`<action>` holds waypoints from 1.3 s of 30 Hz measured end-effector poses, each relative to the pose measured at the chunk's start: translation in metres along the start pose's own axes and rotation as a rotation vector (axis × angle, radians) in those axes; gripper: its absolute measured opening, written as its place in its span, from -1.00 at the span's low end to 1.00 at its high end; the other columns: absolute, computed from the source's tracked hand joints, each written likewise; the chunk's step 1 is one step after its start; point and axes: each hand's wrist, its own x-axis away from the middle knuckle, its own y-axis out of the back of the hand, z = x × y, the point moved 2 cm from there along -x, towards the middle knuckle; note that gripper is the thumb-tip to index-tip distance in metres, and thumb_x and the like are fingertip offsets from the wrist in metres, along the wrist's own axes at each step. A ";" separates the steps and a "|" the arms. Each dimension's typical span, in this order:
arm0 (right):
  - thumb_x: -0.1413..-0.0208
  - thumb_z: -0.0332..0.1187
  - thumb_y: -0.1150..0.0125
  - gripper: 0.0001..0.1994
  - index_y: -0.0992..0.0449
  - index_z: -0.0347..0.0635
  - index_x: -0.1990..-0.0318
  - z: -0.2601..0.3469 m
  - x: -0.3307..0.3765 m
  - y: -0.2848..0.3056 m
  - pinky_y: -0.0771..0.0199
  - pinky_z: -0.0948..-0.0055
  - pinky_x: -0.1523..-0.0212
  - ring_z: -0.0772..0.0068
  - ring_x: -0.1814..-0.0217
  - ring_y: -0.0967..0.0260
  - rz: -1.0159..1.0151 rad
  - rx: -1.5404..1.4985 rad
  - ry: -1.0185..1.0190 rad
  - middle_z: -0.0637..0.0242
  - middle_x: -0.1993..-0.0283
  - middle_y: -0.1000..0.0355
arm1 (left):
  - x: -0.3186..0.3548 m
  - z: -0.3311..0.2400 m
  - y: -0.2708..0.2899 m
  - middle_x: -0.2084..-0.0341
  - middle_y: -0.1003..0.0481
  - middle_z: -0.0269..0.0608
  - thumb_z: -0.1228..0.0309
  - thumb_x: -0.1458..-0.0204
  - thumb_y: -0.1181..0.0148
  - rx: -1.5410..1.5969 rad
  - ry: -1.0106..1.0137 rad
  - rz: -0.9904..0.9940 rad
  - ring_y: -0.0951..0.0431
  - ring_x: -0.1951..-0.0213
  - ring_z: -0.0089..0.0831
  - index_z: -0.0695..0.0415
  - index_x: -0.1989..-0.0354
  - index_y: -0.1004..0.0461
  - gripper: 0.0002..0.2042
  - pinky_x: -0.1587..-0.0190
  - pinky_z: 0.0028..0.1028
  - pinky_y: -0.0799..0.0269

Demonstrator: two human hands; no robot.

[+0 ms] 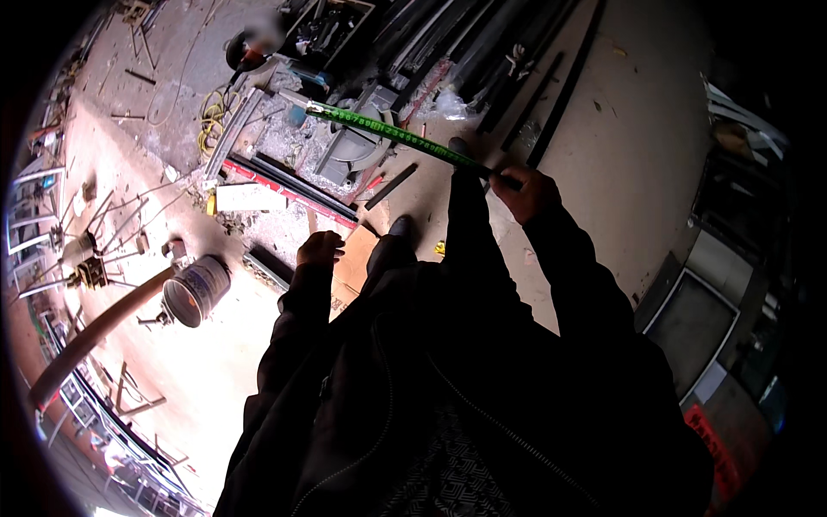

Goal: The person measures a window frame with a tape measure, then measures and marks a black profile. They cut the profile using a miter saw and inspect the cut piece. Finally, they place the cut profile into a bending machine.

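View from above of a workshop floor (215, 362): pale, dusty concrete, scuffed and littered with scraps. At the upper centre stood a grey metal chop saw (357, 142) amid pale shavings, with a coiled yellow cable (211, 121) to its left. Long dark metal profiles (482, 43) lay bundled at the top, straight and smooth-edged. A flat brown cardboard sheet (355, 263) lay near the person's dark shoes (399, 227). At the left lay a cylindrical grey bucket (196, 290) tipped on its side, beside a thick tan tube (95, 332) curving across the floor; thin wire frames were scattered beyond it.

The person, in a dark zipped jacket, held a long, slender green rod (388, 131) with a glossy, patterned surface. The right hand (527, 191) was closed around the rod's near, darker end, and the rod slanted up and leftward over the saw. The left hand (319, 250) hung at the side, fingers curled loosely, holding nothing visible.
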 end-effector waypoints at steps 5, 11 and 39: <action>-0.17 -0.07 -0.42 -0.65 -0.66 -0.24 0.24 -0.035 -0.157 -0.057 -0.55 0.23 0.24 0.10 0.27 -0.61 0.173 0.061 0.431 0.09 0.36 -0.60 | -0.051 0.075 -0.034 0.30 -0.69 -0.14 0.17 -0.28 -0.16 0.273 0.233 -0.267 -0.69 0.36 -0.40 0.22 0.13 -0.58 -0.68 0.34 -0.45 -0.55; -0.12 -0.03 -0.45 -0.65 -0.68 -0.16 0.23 -0.046 -0.262 -0.126 -0.55 0.11 0.16 -0.05 0.16 -0.57 0.451 0.158 0.385 0.03 0.24 -0.58 | -0.126 0.121 -0.118 0.28 -0.68 -0.10 0.21 -0.29 -0.20 0.295 0.232 -0.357 -0.70 0.29 -0.34 0.27 0.09 -0.58 -0.68 0.25 -0.37 -0.62; -0.13 -0.23 -0.44 -0.76 -0.67 -0.25 0.27 -0.089 -0.383 -0.376 -0.42 0.19 0.24 0.06 0.30 -0.45 0.518 0.150 1.111 0.13 0.42 -0.50 | -0.523 0.302 -0.278 0.00 -0.44 0.03 0.46 -0.05 -0.17 -1.002 -0.390 -0.207 -0.51 -0.06 -0.01 0.15 -0.01 -0.39 -0.68 -0.03 -0.09 -0.53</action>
